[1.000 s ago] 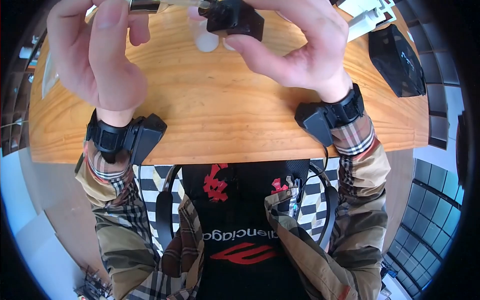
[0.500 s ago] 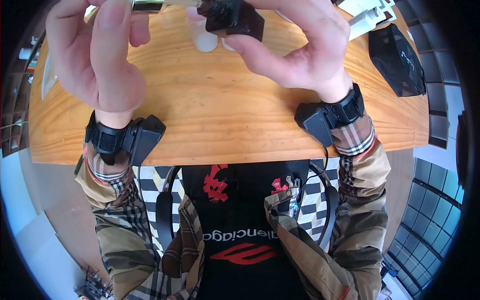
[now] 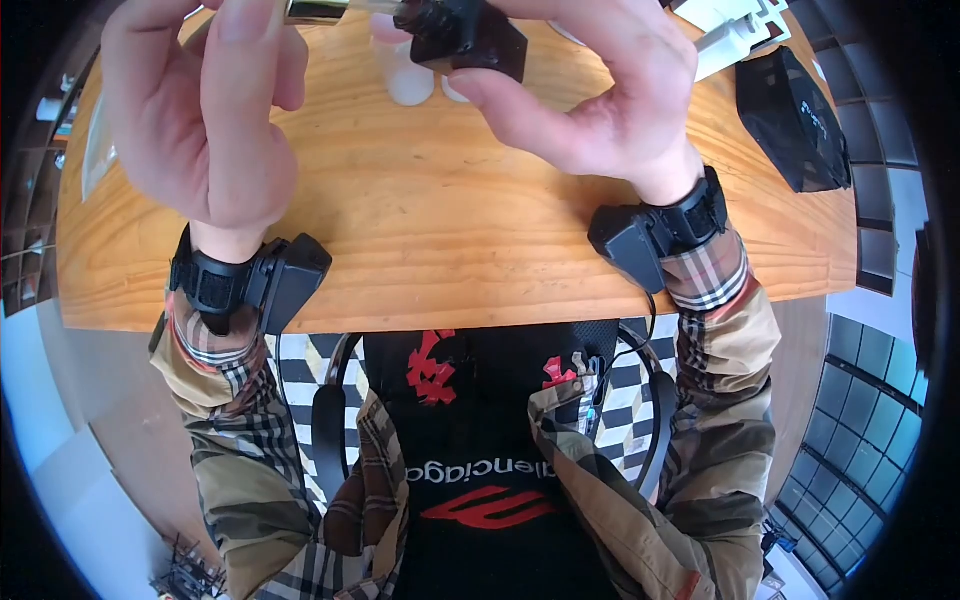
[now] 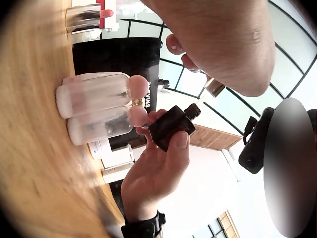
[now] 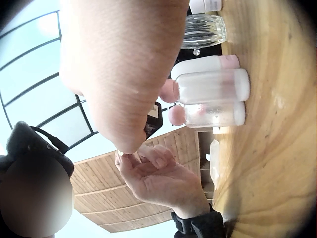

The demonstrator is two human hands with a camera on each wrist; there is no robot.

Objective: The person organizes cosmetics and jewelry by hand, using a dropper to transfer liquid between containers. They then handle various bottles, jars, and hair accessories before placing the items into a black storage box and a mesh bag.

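Observation:
My right hand (image 3: 610, 100) grips a small dark square-shouldered dropper bottle (image 3: 485, 40) with thumb and fingers, its neck turned to the left. At the top left of the head view, my left hand (image 3: 205, 120) pinches the dropper cap (image 3: 316, 11), which has a shiny gold collar. A thin glass pipette (image 3: 372, 5) runs from the collar to the bottle's mouth. In the left wrist view the bottle (image 4: 171, 129) is tilted, with the gold collar (image 4: 214, 88) a short way off its neck. The cap's top is hidden by my left hand.
Two clear bottles with round pink caps (image 4: 99, 94) (image 4: 101, 124) stand on the wooden table (image 3: 430, 220) behind my hands. A black mesh pouch (image 3: 792, 120) lies at the right, near a white pump bottle (image 3: 730, 45). A ribbed glass (image 5: 205, 31) stands farther back.
My left hand has shifted slightly right, bringing the gold collar closer to the bottle, so less of the pipette shows between them. My right hand and the bottle have barely moved.

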